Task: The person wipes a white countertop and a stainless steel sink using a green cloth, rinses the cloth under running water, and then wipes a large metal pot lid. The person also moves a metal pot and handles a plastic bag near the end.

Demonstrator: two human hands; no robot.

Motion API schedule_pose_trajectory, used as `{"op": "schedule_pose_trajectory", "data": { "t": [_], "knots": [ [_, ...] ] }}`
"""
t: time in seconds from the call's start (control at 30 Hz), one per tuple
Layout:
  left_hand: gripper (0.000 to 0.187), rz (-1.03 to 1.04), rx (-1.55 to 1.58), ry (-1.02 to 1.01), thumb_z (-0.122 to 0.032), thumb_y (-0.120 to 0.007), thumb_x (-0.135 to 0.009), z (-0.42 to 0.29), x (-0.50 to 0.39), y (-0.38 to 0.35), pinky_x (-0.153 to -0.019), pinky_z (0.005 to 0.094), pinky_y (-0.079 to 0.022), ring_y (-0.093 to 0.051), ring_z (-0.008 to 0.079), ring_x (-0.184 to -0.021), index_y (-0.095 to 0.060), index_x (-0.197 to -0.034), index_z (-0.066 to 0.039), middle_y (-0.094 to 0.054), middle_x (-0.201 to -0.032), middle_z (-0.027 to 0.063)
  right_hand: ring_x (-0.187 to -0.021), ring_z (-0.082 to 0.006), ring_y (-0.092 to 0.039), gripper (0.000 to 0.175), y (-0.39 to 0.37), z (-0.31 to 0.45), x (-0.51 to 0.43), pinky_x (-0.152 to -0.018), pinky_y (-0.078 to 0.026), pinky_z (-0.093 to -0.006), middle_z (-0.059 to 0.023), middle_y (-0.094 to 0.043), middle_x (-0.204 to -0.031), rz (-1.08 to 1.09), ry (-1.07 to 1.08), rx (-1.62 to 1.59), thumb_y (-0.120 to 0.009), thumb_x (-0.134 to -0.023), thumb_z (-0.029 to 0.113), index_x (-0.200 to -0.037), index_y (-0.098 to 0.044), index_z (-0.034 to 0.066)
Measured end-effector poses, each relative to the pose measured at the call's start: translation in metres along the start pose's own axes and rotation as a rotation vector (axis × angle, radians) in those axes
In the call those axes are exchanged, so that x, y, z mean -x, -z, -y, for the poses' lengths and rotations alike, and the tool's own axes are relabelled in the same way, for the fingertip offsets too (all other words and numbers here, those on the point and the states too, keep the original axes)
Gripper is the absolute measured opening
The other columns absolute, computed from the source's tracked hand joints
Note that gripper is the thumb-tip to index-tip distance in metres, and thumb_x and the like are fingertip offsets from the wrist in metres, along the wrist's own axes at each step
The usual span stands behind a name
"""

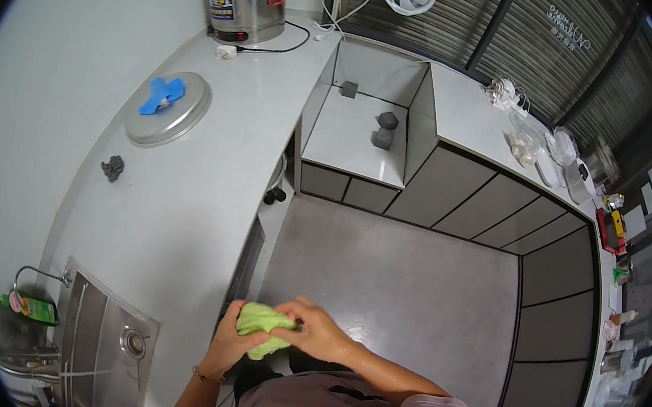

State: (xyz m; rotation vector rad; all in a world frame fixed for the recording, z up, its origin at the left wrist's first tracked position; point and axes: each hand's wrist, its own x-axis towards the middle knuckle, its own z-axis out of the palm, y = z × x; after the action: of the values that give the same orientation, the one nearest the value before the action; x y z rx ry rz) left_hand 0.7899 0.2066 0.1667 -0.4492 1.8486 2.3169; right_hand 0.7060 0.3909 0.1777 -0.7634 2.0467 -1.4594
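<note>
A bunched light-green cloth [263, 329] is gripped between both hands in front of my body, near the counter's front edge. My left hand [227, 340] wraps its left side, with the thumb lying across the front. On the other side, my right hand [314, 330] pinches the cloth between thumb and fingers. Drops of water seem to glisten on my right wrist. Left of my hands lies the stainless steel sink [98, 346], with a drain strainer [134, 342] and a thin stream falling from the faucet [30, 366].
Along the white counter [199, 207] are a metal lid [185, 118] with a blue cloth [163, 94], a steel wool scourer [113, 168] and a large steel pot [246, 4]. A green dish-soap bottle [39, 309] stands by the sink. Grey cabinets [553, 326] border the floor [390, 271].
</note>
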Motion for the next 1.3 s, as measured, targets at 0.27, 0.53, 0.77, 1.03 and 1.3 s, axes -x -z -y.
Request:
{"op": "schedule_pose_trajectory", "data": {
  "t": [0.27,0.53,0.77,1.03,1.3],
  "knots": [
    [0.057,0.247,-0.392,-0.058,-0.010,-0.083,-0.068,-0.035,-0.113,-0.065,-0.080,0.0242,-0.049,-0.060,0.0102,-0.089,-0.054,-0.117,-0.002,-0.064,-0.099,0.0074,-0.085,-0.0064,-0.051,0.019,0.126,-0.049,-0.013,-0.075,-0.041,-0.0209,0.0034,-0.053,-0.095,-0.078,-0.286,-0.733,-0.065,-0.088,0.014,-0.101,-0.052,0.0077],
    [0.062,0.424,-0.512,-0.089,-0.017,-0.083,-0.069,-0.045,-0.258,-0.079,-0.087,0.0292,-0.048,-0.060,0.0183,-0.101,-0.055,-0.123,-0.002,-0.060,-0.112,0.0105,-0.090,-0.0157,-0.061,0.026,0.207,-0.109,-0.101,-0.079,-0.051,-0.0310,-0.0051,-0.062,-0.099,-0.410,-0.480,-1.241,-0.055,-0.094,0.029,-0.108,-0.056,0.0064],
    [0.064,0.228,-0.438,0.279,-0.023,-0.079,-0.073,0.019,-0.471,-0.085,-0.097,0.0400,-0.040,-0.050,0.0201,-0.117,-0.051,-0.130,-0.010,-0.054,-0.129,0.0042,-0.100,-0.0213,-0.061,0.043,0.319,-0.180,-0.207,-0.086,-0.052,-0.0345,-0.0126,-0.061,-0.109,-0.507,-0.612,-1.078,-0.067,-0.086,0.018,-0.121,-0.050,-0.0008],
    [0.065,0.213,-0.742,0.031,-0.019,-0.080,-0.068,0.064,-0.713,-0.128,-0.092,0.0367,-0.045,-0.055,0.0280,-0.109,-0.053,-0.125,-0.002,-0.056,-0.120,0.0165,-0.088,-0.0200,-0.063,0.037,0.418,-0.336,-0.321,-0.072,-0.053,-0.0296,-0.0103,-0.063,-0.101,-0.993,-0.664,-0.845,-0.068,-0.082,0.005,-0.114,-0.052,-0.0016],
    [0.090,0.244,-0.913,-0.077,-0.013,-0.083,-0.062,0.140,-0.913,-0.182,-0.102,0.0414,-0.038,-0.043,0.0364,-0.121,-0.034,-0.137,-0.004,-0.046,-0.131,0.0180,-0.110,-0.0349,-0.049,0.049,0.455,-0.573,-0.428,-0.090,-0.044,-0.0444,-0.0199,-0.048,-0.123,-0.855,-0.911,0.456,-0.071,-0.076,0.007,-0.120,-0.050,0.0053]
  ]
}}
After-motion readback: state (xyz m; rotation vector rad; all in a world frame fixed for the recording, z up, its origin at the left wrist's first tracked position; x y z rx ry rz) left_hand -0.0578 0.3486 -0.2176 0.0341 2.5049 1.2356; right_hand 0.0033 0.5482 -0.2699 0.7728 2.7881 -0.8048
